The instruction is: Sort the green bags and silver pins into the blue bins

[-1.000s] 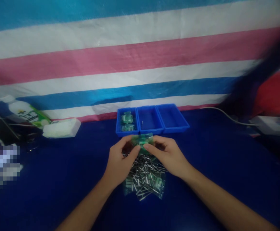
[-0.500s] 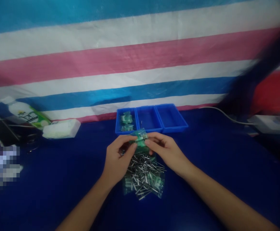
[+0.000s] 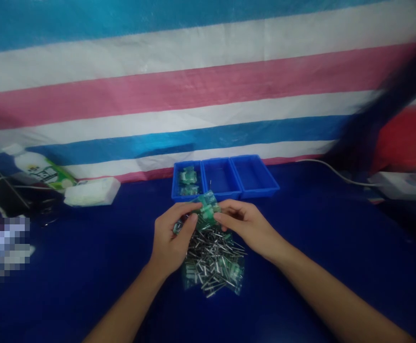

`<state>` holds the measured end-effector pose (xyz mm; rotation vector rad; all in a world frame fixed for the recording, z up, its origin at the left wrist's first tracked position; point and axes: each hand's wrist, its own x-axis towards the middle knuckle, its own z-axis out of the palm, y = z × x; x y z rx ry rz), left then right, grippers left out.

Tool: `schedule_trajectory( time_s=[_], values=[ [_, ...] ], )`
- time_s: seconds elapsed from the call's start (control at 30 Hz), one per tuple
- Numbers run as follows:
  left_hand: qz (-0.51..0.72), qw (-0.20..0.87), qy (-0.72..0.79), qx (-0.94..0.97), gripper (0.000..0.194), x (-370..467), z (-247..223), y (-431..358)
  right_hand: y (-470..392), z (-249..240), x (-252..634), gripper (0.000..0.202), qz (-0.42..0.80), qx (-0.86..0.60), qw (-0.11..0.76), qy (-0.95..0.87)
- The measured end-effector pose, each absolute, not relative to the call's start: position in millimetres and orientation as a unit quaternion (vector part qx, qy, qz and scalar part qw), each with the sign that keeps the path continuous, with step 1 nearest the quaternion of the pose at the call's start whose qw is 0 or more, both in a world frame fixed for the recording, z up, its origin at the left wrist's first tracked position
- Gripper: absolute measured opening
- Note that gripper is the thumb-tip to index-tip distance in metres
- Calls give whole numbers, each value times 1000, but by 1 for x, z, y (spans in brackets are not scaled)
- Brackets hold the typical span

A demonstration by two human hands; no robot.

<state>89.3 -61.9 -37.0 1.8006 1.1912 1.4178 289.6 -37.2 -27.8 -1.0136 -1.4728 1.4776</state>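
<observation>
A small green plastic packet (image 3: 208, 209) is held up over a pile of metal rivet-like pins (image 3: 213, 255). My right hand (image 3: 245, 221) pinches the packet's right side between thumb and fingers. At its left side is my left hand (image 3: 174, 236), with the index fingertip on the packet's upper left edge and the thumb a little apart, below it. More green packets (image 3: 234, 271) lie among and under the pins. Behind the hands, the left blue tray (image 3: 175, 183) contains several green packets.
Beside it stand the middle blue tray (image 3: 222, 177), with a pin at its front, and the right blue tray (image 3: 254, 176). A white tissue pack (image 3: 91, 191) and a bottle (image 3: 38, 166) are at the left; a cable (image 3: 336, 170) runs at the right.
My left thumb has drawn back leftward from the packet, and the left hand has shifted slightly left. The right hand still pinches the packet.
</observation>
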Motion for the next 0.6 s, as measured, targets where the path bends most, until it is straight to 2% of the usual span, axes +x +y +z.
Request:
schedule_trajectory(
  time_s=[0.1, 0.2, 0.27, 0.4, 0.6],
  values=[
    [549, 298, 455, 634, 40, 88, -38, -59, -37, -28, 290, 14, 576, -404, 401, -587],
    [534, 331, 468, 622, 30, 84, -34, -55, -38, -28, 292, 14, 580, -402, 398, -586],
    [493, 357, 476, 635, 26, 81, -31, -54, -39, -27, 294, 15, 595, -391, 385, -587],
    [388, 439, 445, 677, 41, 82, -25, -58, -42, -24, 295, 18, 623, -363, 362, -591],
    [375, 402, 447, 705, 46, 89, -22, -62, -41, -26, 294, 20, 615, -369, 361, -596]
  ],
)
